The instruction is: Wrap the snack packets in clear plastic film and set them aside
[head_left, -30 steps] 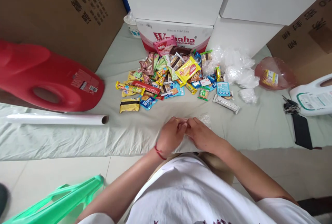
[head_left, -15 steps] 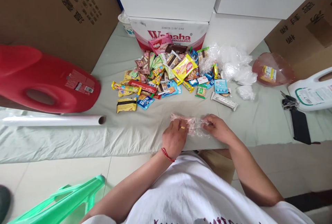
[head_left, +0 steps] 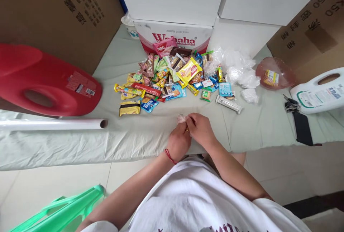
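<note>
Close to the table's front edge, my two hands meet over crumpled clear plastic wrap [head_left: 181,118] with a pinkish tint. My left hand [head_left: 179,140], with a ring and a red cord at the wrist, is closed on the wrap. Its fingers are partly covered by my right hand [head_left: 201,128], which is also closed, pinching the wrap from the right. Most of the wrap is hidden under the fingers, and I cannot tell what is inside it. Beyond the hands lies a heap of packaged snacks [head_left: 172,77], with a yellow wafer packet [head_left: 190,70] on top.
Bundles of clear plastic [head_left: 239,67] lie right of the snacks, beside a pink transparent bowl [head_left: 275,72]. A white jug [head_left: 319,92], keys [head_left: 291,104] and a black phone-like slab [head_left: 302,128] are at right. A red jug [head_left: 51,81] and film roll [head_left: 53,124] are at left.
My right hand has moved left, up against my left hand. The plastic wrap that was stretched between them is now gathered into a small bunch. The view has shifted slightly.
</note>
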Demonstrator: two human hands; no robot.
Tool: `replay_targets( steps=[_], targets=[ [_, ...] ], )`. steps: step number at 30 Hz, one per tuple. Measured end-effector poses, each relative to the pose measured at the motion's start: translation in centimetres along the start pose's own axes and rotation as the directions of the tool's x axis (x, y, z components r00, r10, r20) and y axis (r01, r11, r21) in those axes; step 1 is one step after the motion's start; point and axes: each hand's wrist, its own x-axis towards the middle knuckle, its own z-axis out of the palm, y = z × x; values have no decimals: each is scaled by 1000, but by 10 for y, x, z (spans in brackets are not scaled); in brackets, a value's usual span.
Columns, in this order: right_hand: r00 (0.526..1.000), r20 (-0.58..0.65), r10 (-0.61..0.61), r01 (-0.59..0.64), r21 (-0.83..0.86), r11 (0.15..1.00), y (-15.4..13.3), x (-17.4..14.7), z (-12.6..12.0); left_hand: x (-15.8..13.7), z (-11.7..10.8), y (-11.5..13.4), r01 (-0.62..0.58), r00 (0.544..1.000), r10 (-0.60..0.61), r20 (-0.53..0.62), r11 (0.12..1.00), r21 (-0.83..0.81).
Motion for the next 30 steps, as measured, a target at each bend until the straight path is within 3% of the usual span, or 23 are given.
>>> replay_targets(
  steps=[4,6,8,10,12,14,17,21,25,30],
  targets=[
    [993,70,-96,107,-171,980,-5,-9,12,-18,-22,-17,-54,998,56,0,957,-285],
    [986,60,-158,168,-259,951,-5,-19,18,-29,-35,-22,34,999,-31,15,895,-445],
    [976,60,-209,217,-335,917,-5,-29,26,-36,-45,-25,116,985,-166,-41,828,-549],
    [972,79,-219,232,-391,891,-3,-38,35,-36,-48,-26,97,969,-210,-131,809,-580],
    [968,102,-231,253,-404,879,-1,-46,41,-27,-45,-29,26,990,-97,-106,848,-529],
    [949,130,-288,316,-370,874,4,-53,41,-15,-38,-34,-21,998,42,37,900,-435],
    [898,165,-408,439,-279,854,15,-59,29,-3,-27,-46,-68,970,138,198,943,-325],
    [874,138,-466,486,-278,828,35,-59,17,-2,-20,-58,-202,937,250,245,958,-204],
    [851,113,-513,518,-347,782,51,-49,23,5,-22,-69,-238,920,265,289,963,-127],
    [855,91,-511,500,-410,763,61,-27,17,33,-30,-69,-112,933,156,324,982,-149]
  ],
)
